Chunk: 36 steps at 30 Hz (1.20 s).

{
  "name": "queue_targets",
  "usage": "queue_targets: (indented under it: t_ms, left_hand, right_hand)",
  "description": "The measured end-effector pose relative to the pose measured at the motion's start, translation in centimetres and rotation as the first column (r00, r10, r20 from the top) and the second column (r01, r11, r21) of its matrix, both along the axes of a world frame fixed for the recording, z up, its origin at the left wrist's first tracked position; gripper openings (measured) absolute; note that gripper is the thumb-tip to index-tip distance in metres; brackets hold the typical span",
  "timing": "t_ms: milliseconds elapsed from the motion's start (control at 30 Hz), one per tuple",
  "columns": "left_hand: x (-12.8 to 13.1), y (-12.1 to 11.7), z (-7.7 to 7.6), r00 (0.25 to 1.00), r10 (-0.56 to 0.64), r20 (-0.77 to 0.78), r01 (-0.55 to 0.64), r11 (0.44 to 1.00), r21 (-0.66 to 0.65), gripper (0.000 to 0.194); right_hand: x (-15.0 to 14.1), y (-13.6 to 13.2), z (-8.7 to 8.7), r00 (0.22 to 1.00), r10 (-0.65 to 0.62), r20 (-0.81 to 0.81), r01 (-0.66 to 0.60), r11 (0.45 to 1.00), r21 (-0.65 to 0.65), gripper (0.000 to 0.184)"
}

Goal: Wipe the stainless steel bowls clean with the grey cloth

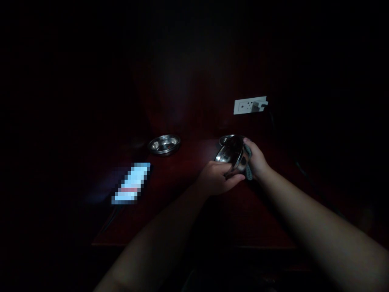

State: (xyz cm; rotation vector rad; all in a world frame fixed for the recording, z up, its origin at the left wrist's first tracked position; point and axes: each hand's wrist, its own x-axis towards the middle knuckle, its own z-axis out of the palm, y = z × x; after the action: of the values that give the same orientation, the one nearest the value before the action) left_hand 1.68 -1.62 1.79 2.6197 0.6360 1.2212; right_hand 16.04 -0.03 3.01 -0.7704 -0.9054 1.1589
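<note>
A shiny metal bowl (pixel 226 155) is tilted on its side above the right part of the dark red table. My left hand (pixel 216 177) grips its near rim, with the thumb along the outside. Behind the bowl's right side, my right hand (pixel 255 156) presses a grey-green cloth (pixel 249 162) against the outer wall; most of its fingers are hidden. Just beyond the held bowl, another metal bowl (pixel 226 139) rests on the table, partly covered from view. A further metal bowl (pixel 164 144) stands upright to the left, apart from both hands.
On the left of the table (pixel 182 178) lies a lit phone (pixel 131 184), its screen blurred out, with a cable at its lower end. A white wall socket (pixel 247 105) with a plug is at the back right. The table's front edge runs below my forearms. The surroundings are very dark.
</note>
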Motion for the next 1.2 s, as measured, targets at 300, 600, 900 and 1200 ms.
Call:
queue_targets:
  t_ms: [300, 600, 900, 1200]
  left_hand:
    - [-0.07, -0.25, 0.26, 0.998, -0.05, 0.024, 0.05, 0.999, -0.003, 0.026]
    - [-0.13, -0.27, 0.19, 0.999, -0.033, 0.009, 0.033, 0.999, 0.003, 0.026]
    - [-0.14, -0.37, 0.16, 0.997, -0.063, 0.039, 0.063, 0.998, -0.011, 0.025]
    - [-0.09, -0.42, 0.26, 0.998, -0.048, 0.047, 0.05, 0.998, -0.041, 0.023]
  right_hand:
    - [0.0, 0.28, -0.03, 1.0, 0.009, -0.027, -0.009, 1.0, -0.022, 0.026]
    - [0.11, 0.17, 0.03, 0.999, -0.015, 0.039, 0.016, 0.999, -0.029, 0.033]
    - [0.29, 0.05, 0.12, 0.999, 0.049, 0.003, -0.049, 0.999, -0.012, 0.03]
    - [-0.02, 0.09, 0.05, 1.0, -0.013, 0.005, 0.013, 1.0, -0.01, 0.035]
